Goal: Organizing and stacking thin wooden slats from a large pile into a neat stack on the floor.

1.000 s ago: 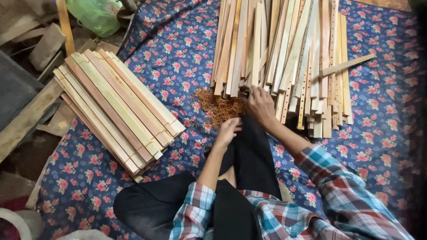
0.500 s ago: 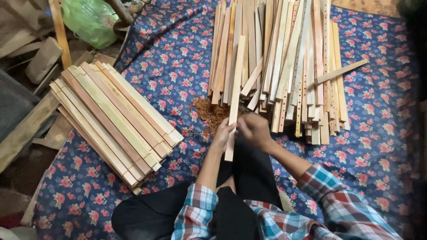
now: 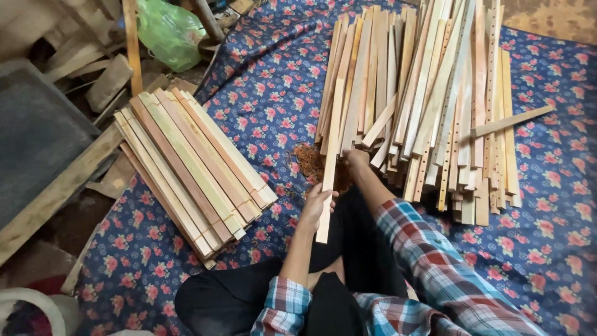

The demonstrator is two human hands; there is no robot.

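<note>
At the far left, scrap boards (image 3: 56,199) and a grey panel (image 3: 34,137) lie on the floor, with a crumpled green plastic bag (image 3: 163,31) at the top, its surface plain. Beside them, a bundled stack of wooden slats (image 3: 193,171) rests diagonally on the blue floral cloth (image 3: 261,93). At centre, a tangle of orange rubber bands (image 3: 308,163) sits just beyond your knees. Your left hand (image 3: 317,204) has its grip clenched around the lower part of a pale wooden slat (image 3: 329,155), which stands lengthwise away from you, its far end lying over the loose pile of slats (image 3: 435,106). Your right hand (image 3: 356,158) is at the near edge of that pile; whether its grip is closed cannot be told. Half a second ago both hands met on the slat; now the right has moved off to the pile.
</note>
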